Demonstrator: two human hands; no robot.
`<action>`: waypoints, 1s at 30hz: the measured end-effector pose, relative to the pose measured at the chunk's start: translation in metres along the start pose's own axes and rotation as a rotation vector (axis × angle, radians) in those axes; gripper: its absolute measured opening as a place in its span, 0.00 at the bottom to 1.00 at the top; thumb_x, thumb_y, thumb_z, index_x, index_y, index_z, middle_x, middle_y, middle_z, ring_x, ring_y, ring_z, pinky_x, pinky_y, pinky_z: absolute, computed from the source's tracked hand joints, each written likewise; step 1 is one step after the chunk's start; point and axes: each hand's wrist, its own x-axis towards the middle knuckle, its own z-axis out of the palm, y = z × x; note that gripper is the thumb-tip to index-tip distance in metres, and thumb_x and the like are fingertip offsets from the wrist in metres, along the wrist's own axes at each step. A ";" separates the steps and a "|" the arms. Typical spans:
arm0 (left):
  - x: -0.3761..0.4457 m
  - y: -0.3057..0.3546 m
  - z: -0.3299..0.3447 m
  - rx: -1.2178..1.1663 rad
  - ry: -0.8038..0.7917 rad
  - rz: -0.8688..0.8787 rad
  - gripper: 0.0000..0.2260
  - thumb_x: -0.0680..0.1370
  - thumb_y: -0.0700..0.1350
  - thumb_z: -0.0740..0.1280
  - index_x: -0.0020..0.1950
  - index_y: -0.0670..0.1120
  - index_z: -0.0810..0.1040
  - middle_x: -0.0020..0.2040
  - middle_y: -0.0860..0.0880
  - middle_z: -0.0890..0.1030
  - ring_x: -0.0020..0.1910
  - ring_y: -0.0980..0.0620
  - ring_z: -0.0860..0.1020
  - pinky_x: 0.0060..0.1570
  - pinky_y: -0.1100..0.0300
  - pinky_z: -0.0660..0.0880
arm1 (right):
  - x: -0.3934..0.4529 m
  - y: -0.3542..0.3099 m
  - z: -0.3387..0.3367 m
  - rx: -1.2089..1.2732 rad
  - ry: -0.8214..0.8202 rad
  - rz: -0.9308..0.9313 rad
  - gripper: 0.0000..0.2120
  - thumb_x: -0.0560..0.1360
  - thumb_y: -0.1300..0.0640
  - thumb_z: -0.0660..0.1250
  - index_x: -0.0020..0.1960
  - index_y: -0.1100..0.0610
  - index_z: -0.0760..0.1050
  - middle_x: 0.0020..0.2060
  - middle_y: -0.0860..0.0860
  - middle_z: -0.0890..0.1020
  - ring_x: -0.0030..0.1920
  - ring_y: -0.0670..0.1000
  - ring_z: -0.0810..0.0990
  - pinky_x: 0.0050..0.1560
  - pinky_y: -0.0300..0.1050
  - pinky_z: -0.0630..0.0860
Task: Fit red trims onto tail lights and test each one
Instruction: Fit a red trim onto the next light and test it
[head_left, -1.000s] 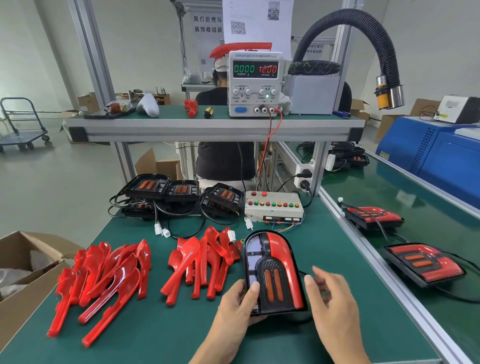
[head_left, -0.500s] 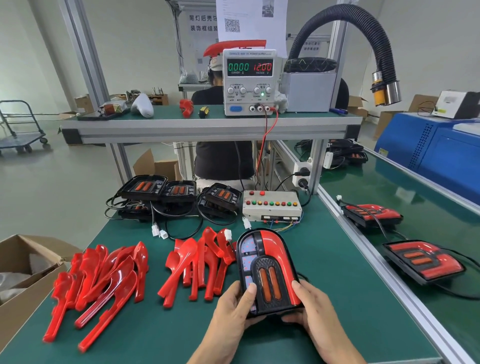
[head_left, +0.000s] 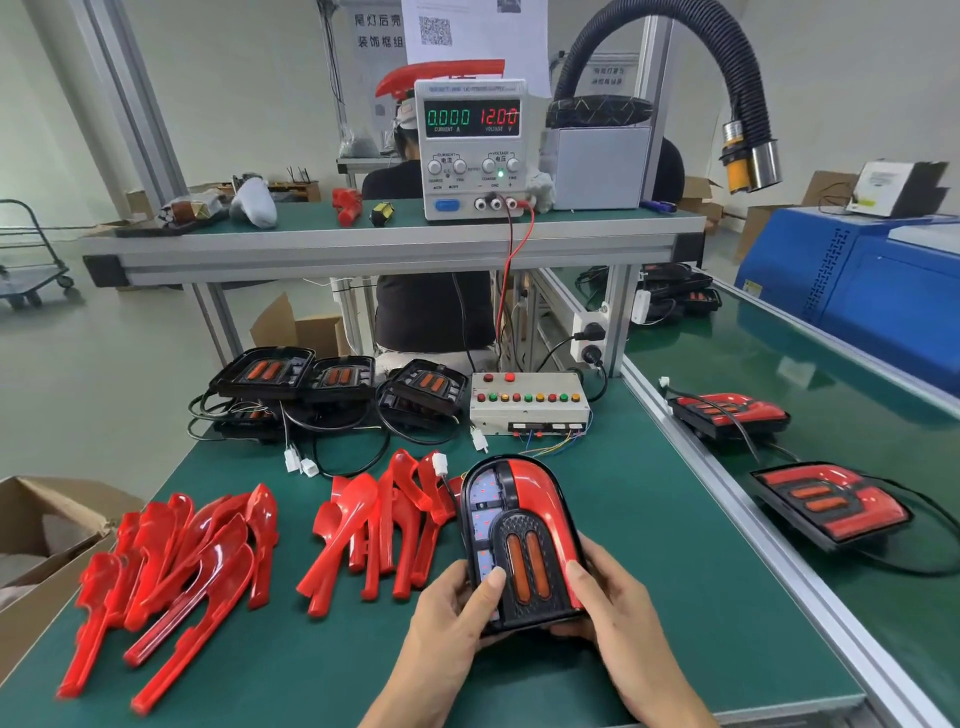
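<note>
From the head view, both hands held one tail light (head_left: 519, 540) above the green bench mat (head_left: 649, 519), just in front of the switch box (head_left: 529, 404). The left hand (head_left: 452, 608) gripped its lower left edge, thumb laid on the face beside the two orange lenses; the right hand (head_left: 618, 608) gripped the lower right edge, thumb resting on the red trim (head_left: 540, 499) already seated along that side. The left side of the unit showed bare, dotted board with no trim on it. A white connector (head_left: 440, 462) on the light's lead lay just behind the unit. Left of the tail light, a cluster of loose red trims (head_left: 379, 525) lay on the mat, and a larger heap (head_left: 171, 571) lay further left, near a cardboard box (head_left: 31, 561). Untrimmed black units (head_left: 332, 379) with coiled leads sat left of the switch box. Behind and above it, the power supply (head_left: 471, 148) read 0.000 and 12.00. Right of the switch box, two trimmed lights (head_left: 826, 506) lay on the neighbouring belt.
</note>
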 end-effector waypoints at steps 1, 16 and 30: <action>0.000 -0.001 -0.001 0.011 0.001 0.011 0.21 0.70 0.67 0.74 0.53 0.54 0.83 0.54 0.44 0.86 0.57 0.41 0.83 0.58 0.45 0.81 | 0.000 0.001 0.000 -0.003 0.001 -0.011 0.22 0.74 0.40 0.70 0.68 0.39 0.77 0.59 0.52 0.85 0.58 0.56 0.85 0.50 0.54 0.84; 0.052 0.085 -0.011 0.492 0.271 0.238 0.26 0.73 0.69 0.68 0.64 0.56 0.75 0.57 0.59 0.80 0.52 0.66 0.79 0.50 0.69 0.72 | -0.003 0.005 0.002 -0.015 0.032 -0.047 0.21 0.75 0.53 0.73 0.67 0.42 0.79 0.58 0.49 0.86 0.53 0.52 0.87 0.41 0.52 0.84; 0.103 0.120 -0.013 0.425 -0.339 -0.287 0.06 0.73 0.48 0.78 0.39 0.47 0.86 0.41 0.45 0.86 0.37 0.50 0.84 0.46 0.57 0.79 | -0.003 0.001 0.005 -0.105 -0.056 -0.150 0.22 0.78 0.57 0.69 0.68 0.38 0.77 0.65 0.44 0.82 0.67 0.45 0.79 0.63 0.32 0.74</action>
